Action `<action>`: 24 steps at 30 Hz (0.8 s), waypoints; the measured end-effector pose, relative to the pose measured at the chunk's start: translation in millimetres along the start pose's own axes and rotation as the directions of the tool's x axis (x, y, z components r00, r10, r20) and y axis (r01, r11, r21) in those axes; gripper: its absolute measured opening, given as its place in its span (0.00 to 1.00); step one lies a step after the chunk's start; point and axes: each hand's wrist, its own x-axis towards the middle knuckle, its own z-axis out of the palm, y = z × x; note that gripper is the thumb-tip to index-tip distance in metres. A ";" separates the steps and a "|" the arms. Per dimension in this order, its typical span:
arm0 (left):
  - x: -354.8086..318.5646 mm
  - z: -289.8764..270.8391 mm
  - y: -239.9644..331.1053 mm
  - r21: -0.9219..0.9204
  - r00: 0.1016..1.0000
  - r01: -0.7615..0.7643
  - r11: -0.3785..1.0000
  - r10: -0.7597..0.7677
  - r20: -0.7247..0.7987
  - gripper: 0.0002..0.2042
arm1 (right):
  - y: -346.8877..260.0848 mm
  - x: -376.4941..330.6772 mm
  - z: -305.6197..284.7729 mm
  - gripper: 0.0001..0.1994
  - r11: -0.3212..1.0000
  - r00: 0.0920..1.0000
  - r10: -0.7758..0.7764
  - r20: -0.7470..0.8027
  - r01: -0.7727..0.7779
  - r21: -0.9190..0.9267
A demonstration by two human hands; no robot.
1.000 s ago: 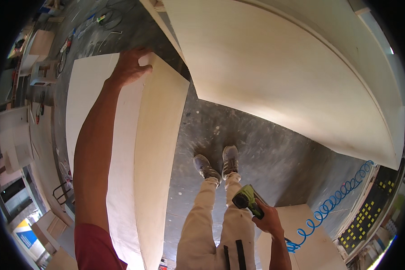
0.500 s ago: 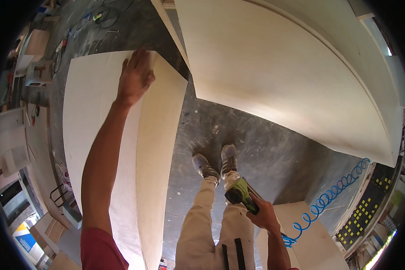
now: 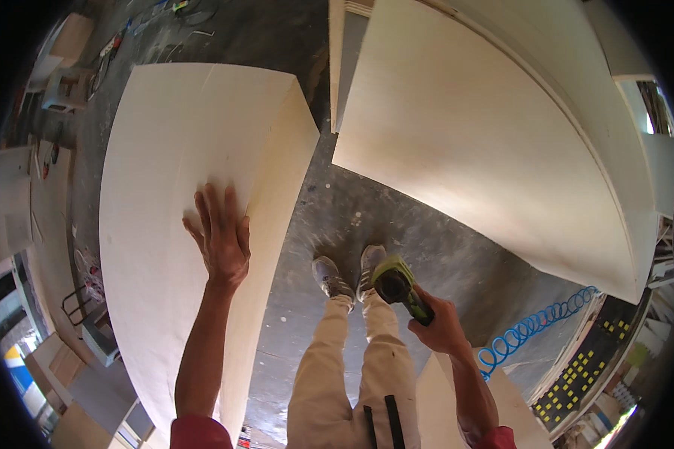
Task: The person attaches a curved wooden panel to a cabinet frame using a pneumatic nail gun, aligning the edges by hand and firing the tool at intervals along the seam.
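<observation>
My left hand (image 3: 223, 238) lies palm down with fingers spread on the pale wooden box (image 3: 153, 202), close to the long edge where its top meets the side. Its forearm reaches over the near part of the box. In my right hand (image 3: 439, 323) is a green and black air nail gun (image 3: 394, 284), gripped by the handle and held in front of my legs. A blue coiled air hose (image 3: 505, 346) runs past my right forearm; where it joins the nail gun is hidden.
Another large pale wooden piece (image 3: 487, 142) stands at the far right. Pale panels (image 3: 434, 393) lean by my right leg. A dark strip with yellow squares (image 3: 577, 382) lies at the right. A stool (image 3: 67, 88) and tools on the grey floor (image 3: 322, 202) are at the far left.
My left hand has slid from the far end of the box back toward me, its fingers now spread. The nail gun has risen slightly. The whole view has shifted a little.
</observation>
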 end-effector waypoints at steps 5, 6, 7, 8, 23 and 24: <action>-9.3 -13.3 -10.5 -0.046 1.000 0.003 0.999 -0.003 -0.017 0.28 | -50.0 12.1 -6.2 0.38 0.996 0.997 -0.059 0.055 0.063 -0.068; -8.6 -12.7 -10.9 -0.052 0.999 -0.012 0.999 0.010 -0.035 0.28 | -51.1 15.0 -8.0 0.38 0.993 0.995 -0.085 0.059 0.090 -0.080; -7.9 -12.1 -10.9 -0.057 0.998 -0.026 0.998 0.023 -0.052 0.28 | -52.6 17.6 -10.8 0.38 0.989 0.992 -0.110 0.064 0.116 -0.091; -7.3 -12.1 -11.5 -0.037 0.998 -0.027 0.999 0.025 -0.050 0.28 | -55.3 20.3 -13.7 0.37 0.992 0.992 -0.108 0.070 0.112 -0.065; -3.4 -9.0 -7.9 -0.062 1.000 0.020 0.998 -0.021 -0.021 0.27 | -216.0 140.5 -55.6 0.07 0.942 0.974 -0.100 0.201 0.028 0.334; -2.0 -9.7 -7.0 -0.069 0.999 0.022 0.997 -0.024 -0.030 0.26 | -227.6 150.4 -57.5 0.10 0.949 0.975 -0.104 0.199 0.037 0.313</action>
